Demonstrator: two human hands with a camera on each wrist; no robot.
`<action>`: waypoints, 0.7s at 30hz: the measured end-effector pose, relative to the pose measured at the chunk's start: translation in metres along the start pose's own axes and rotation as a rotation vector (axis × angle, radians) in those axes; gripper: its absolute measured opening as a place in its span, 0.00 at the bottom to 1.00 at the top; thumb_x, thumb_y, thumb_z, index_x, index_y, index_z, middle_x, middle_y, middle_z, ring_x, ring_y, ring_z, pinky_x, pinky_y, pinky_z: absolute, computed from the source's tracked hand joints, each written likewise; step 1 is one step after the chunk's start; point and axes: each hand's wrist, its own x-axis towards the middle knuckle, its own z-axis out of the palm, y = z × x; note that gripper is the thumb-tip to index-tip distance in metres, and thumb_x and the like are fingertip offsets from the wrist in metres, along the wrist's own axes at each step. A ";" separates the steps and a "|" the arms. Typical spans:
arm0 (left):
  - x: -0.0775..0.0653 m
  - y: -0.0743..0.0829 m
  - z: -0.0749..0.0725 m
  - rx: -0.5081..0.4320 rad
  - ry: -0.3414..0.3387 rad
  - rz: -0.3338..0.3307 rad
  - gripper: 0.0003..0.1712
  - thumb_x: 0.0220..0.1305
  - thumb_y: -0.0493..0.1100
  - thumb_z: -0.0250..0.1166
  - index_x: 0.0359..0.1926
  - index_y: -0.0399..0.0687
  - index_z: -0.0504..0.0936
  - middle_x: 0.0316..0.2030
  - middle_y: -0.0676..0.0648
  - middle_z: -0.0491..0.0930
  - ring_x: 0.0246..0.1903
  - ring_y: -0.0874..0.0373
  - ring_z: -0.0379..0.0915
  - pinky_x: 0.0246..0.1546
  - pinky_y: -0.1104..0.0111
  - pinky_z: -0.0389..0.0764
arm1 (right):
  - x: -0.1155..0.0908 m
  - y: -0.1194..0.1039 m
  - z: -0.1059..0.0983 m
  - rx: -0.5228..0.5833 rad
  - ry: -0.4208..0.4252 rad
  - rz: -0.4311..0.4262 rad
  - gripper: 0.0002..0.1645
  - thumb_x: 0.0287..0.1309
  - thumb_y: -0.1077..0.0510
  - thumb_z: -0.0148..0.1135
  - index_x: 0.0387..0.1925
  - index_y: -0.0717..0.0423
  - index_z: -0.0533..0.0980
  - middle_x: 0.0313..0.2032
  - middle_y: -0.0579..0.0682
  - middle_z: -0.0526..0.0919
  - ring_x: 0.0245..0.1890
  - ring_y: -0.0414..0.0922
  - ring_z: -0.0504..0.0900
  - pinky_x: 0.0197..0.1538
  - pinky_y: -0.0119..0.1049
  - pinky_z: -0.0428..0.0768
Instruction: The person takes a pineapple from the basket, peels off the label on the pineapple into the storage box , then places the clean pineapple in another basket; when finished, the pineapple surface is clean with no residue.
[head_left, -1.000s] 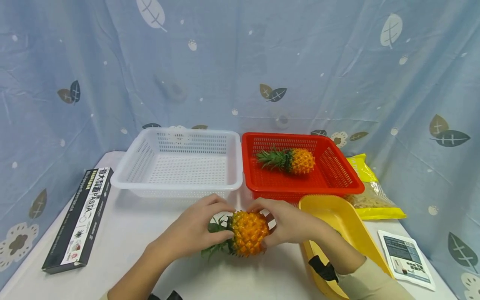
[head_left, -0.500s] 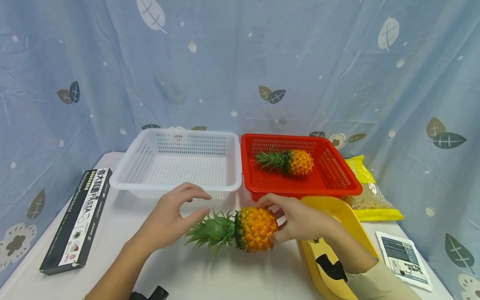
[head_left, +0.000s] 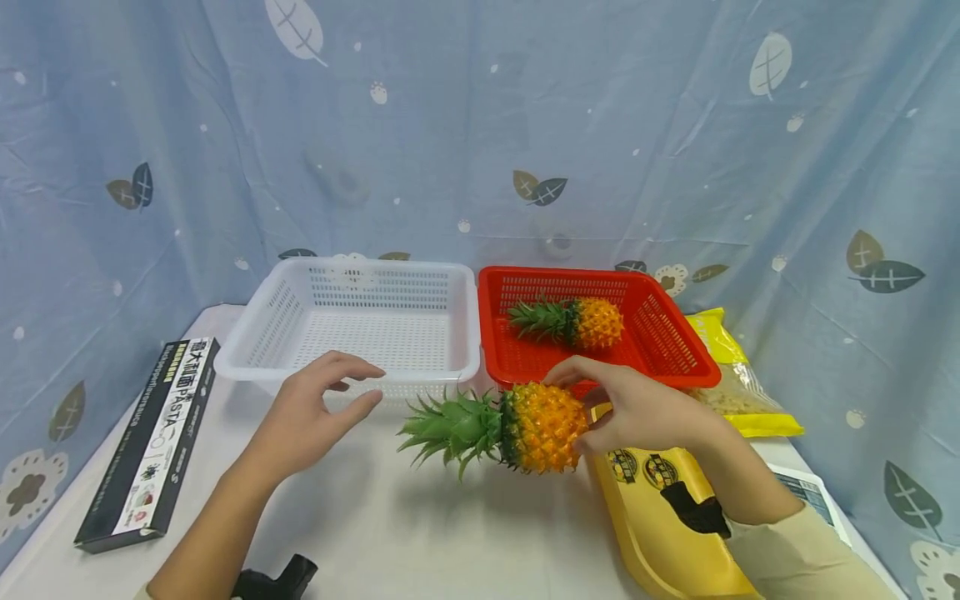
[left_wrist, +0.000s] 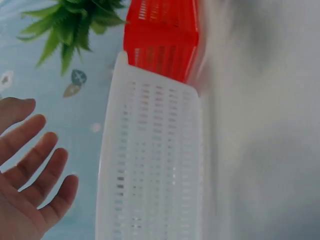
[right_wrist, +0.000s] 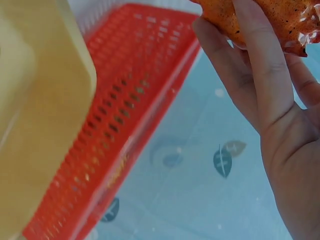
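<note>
My right hand [head_left: 630,408] grips a small orange pineapple [head_left: 543,427] by its base, the green crown pointing left. A shadow lies on the white cloth beneath the fruit. In the right wrist view, fingers [right_wrist: 265,65] press against the pineapple's underside [right_wrist: 280,17]. My left hand [head_left: 311,412] is apart from the fruit, fingers loosely bent with nothing in them, in front of the white basket [head_left: 352,375]. The left wrist view shows that hand [left_wrist: 30,175] below the crown's leaves [left_wrist: 75,25]. A second pineapple [head_left: 598,323] lies in the red basket [head_left: 525,358].
A yellow tub [head_left: 645,533] stands under my right forearm. A black pasta box [head_left: 150,442] lies at the left. Behind the right arm are a yellow pasta bag [head_left: 742,387] and a partly covered white packet [head_left: 813,492]. A blue patterned curtain [head_left: 420,125] hangs behind the baskets.
My left hand has let go of the pineapple and drawn back to the left. The right hand has carried the fruit up and to the right, uncovering its crown.
</note>
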 end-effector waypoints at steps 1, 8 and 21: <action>0.001 -0.001 -0.001 0.010 0.002 -0.003 0.12 0.65 0.40 0.72 0.50 0.54 0.88 0.48 0.55 0.85 0.51 0.58 0.81 0.49 0.53 0.85 | -0.001 0.000 -0.004 -0.001 0.004 0.002 0.38 0.49 0.60 0.75 0.62 0.43 0.72 0.61 0.47 0.78 0.59 0.51 0.78 0.51 0.36 0.87; 0.006 -0.014 -0.009 0.056 -0.005 -0.042 0.15 0.63 0.37 0.73 0.51 0.48 0.87 0.50 0.47 0.85 0.52 0.48 0.81 0.52 0.48 0.82 | -0.009 0.008 -0.028 -0.069 0.076 -0.012 0.38 0.51 0.60 0.75 0.64 0.43 0.72 0.62 0.45 0.78 0.61 0.49 0.78 0.60 0.39 0.83; 0.015 -0.037 -0.015 0.199 -0.075 -0.058 0.16 0.60 0.35 0.74 0.49 0.40 0.87 0.48 0.40 0.83 0.51 0.39 0.79 0.55 0.44 0.79 | -0.017 0.023 -0.057 -0.008 0.078 0.057 0.37 0.54 0.57 0.76 0.65 0.46 0.72 0.64 0.54 0.76 0.56 0.51 0.84 0.53 0.39 0.86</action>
